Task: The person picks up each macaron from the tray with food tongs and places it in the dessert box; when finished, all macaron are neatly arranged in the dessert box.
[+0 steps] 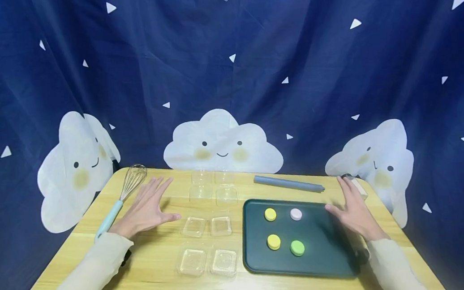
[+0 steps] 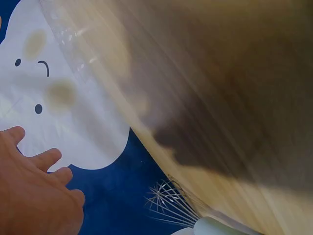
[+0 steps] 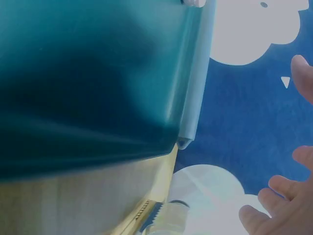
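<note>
My left hand [image 1: 145, 209] is held with fingers spread beside the whisk [image 1: 127, 188], which has a pale blue handle and lies along the left table edge. That hand holds nothing. To its right stand several clear plastic boxes [image 1: 220, 225], with their lids raised. My right hand [image 1: 354, 210], fingers also extended and holding nothing, hovers over the right side of a dark green tray [image 1: 325, 260]. On the tray sit two yellow macarons [image 1: 274, 242], a lilac macaron [image 1: 295, 214] and a green macaron [image 1: 297, 248].
A blue-grey roll [image 1: 289, 183] lies behind the tray. At the back right corner, partly behind my right hand, is a small pale box [image 1: 358, 188] with a serrated strip [image 3: 156, 215]. A dark blue curtain [image 1: 311, 67] with clouds borders the wooden table [image 1: 152, 276].
</note>
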The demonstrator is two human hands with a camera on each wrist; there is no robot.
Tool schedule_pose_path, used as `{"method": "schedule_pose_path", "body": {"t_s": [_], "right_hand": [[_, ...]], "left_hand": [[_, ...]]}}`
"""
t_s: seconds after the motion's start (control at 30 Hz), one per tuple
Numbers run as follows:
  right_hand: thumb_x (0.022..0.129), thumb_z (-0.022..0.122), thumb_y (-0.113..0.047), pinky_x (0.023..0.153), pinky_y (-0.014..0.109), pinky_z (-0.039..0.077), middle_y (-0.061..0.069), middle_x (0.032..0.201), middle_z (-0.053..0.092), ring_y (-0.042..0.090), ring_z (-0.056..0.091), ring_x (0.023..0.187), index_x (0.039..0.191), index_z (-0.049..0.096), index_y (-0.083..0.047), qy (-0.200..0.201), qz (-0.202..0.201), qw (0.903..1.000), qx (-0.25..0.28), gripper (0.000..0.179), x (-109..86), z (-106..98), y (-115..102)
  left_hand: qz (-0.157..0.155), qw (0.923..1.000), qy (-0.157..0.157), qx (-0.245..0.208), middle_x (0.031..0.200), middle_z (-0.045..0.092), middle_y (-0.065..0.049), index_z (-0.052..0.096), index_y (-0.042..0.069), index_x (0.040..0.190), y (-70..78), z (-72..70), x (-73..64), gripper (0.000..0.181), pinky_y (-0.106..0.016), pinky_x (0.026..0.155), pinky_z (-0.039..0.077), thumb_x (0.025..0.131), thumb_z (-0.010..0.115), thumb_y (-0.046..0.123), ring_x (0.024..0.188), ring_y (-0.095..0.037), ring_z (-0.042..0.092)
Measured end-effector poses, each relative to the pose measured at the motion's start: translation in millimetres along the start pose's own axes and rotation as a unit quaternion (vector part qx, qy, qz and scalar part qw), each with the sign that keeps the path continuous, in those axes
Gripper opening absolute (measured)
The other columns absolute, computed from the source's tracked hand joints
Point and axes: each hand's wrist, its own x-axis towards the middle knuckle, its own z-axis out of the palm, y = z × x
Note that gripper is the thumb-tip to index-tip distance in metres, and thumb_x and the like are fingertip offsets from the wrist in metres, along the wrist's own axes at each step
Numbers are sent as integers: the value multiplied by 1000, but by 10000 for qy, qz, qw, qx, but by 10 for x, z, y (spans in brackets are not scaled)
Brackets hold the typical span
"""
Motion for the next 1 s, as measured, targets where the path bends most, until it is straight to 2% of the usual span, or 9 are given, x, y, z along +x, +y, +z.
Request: {"method": "schedule_pose_path", "body": {"t_s": [0.13,0.23,0.33,0.5,0.63,0.73,0.83,0.9,1.0], "right_hand": [[93,71,-35,114,79,19,31,167,10,56,13,151,164,10,-10,48,80,9999,100,97,-29,7,85],[93,71,-33,117,78,17,31,167,11,55,13,151,163,10,-7,162,113,9997,175,96,-64,-7,158],[93,71,-32,117,77,17,33,165,14,56,15,150,162,11,-4,238,227,9994,133,96,-103,-38,217],[95,70,-34,112,77,24,39,160,19,60,24,143,162,7,0,165,633,9978,61,98,-157,-82,272],[96,68,-37,106,77,31,44,149,30,60,35,133,160,7,4,69,961,9953,1,98,-195,-92,325],[96,67,-40,104,75,35,44,141,40,59,42,127,158,12,9,25,1125,9936,-61,96,-222,-88,373],[97,66,-41,99,72,40,42,132,49,57,50,120,152,27,11,-18,1218,9924,-178,86,-250,-82,422],[97,65,-42,96,70,44,42,129,52,56,54,116,147,35,11,-99,1280,9914,-266,80,-270,-82,450],[97,64,-44,95,69,46,42,127,54,55,57,113,143,40,13,-268,1391,9892,-367,77,-291,-92,488]], "left_hand": [[12,9997,68,-252,167,24,-23,17,17,164,2,18,2,123,-66,126,15,71,79,69,154,-47,19],[-140,9975,57,-696,167,23,-21,10,18,164,10,33,-3,125,-68,123,21,72,84,60,153,-46,22],[-378,9916,-19,-1234,166,23,-23,8,19,165,18,44,-21,126,-73,119,25,73,86,55,151,-47,25],[-523,9820,-36,-1813,161,32,-25,16,9,162,23,65,-50,122,-72,117,30,73,89,48,147,-48,33],[-463,9746,-32,-2192,157,38,-26,20,5,160,49,87,-55,116,-69,117,32,74,90,39,142,-49,39],[-431,9653,-155,-2572,154,41,-26,22,3,159,74,114,-56,112,-65,119,33,75,90,32,141,-50,41],[-488,9565,-341,-2857,155,42,-25,22,6,159,94,147,-63,110,-64,120,33,75,89,30,141,-49,42],[-509,9538,-434,-2929,155,42,-23,23,7,160,104,172,-69,110,-65,119,34,76,89,31,141,-47,42],[-516,9519,-477,-2982,155,44,-21,24,8,159,108,208,-78,108,-65,118,35,76,89,31,141,-45,44]]}}
